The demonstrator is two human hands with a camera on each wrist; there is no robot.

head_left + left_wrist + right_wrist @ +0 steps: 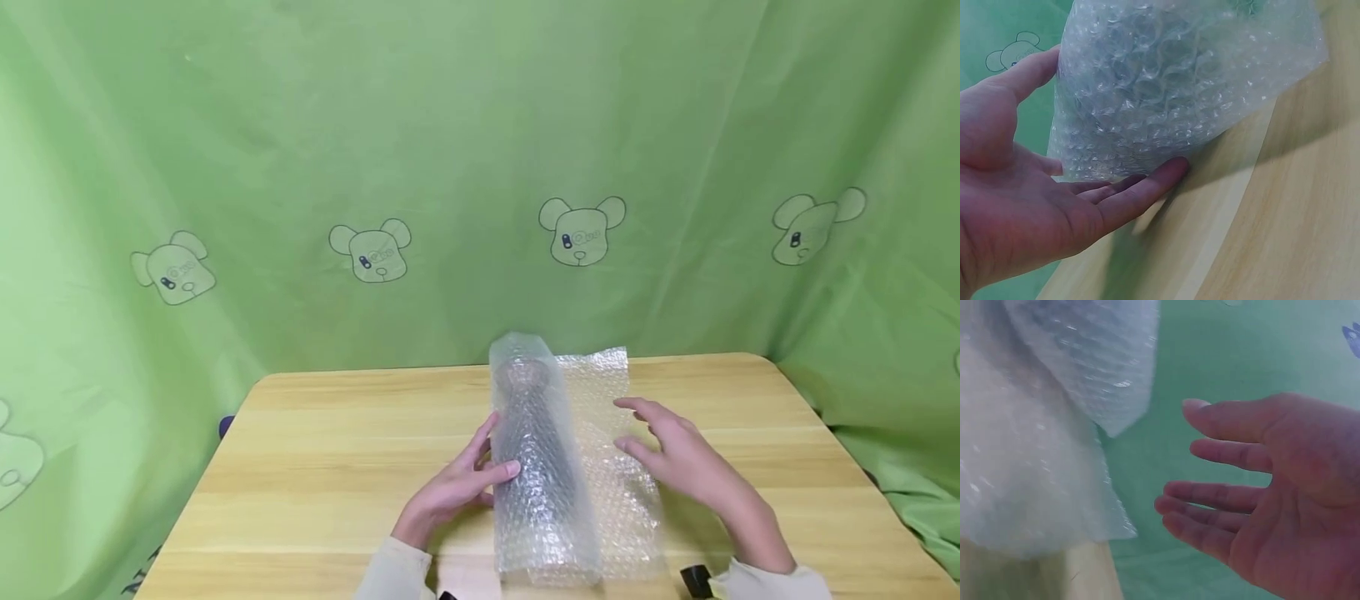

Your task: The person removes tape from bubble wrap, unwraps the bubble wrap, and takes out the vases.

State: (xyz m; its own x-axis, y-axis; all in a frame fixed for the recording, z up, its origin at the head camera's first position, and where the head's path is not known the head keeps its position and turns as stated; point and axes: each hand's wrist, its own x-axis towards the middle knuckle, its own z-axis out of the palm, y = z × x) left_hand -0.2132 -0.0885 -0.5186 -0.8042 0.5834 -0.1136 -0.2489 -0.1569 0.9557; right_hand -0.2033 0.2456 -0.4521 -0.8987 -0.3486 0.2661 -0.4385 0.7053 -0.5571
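Note:
A bottle-shaped thing wrapped in clear bubble wrap (536,467) lies lengthwise on the table, its narrower end toward the back. Through the layers only a greyish, tapering outline shows. My left hand (461,483) holds the bundle from its left side, thumb on top and fingers low along the side. In the left wrist view, the fingers of this hand (1041,194) reach under the bubble wrap (1160,81). A loose flat sheet of the wrap (611,475) extends to the right of the bundle. Over its right edge hovers my right hand (682,450), fingers apart and holding nothing.
The light wooden table (337,467) has rounded back corners. Behind it hangs a green curtain (465,125) printed with bear heads, which also drapes down both sides. A small dark purple object (226,427) shows past the table's left edge.

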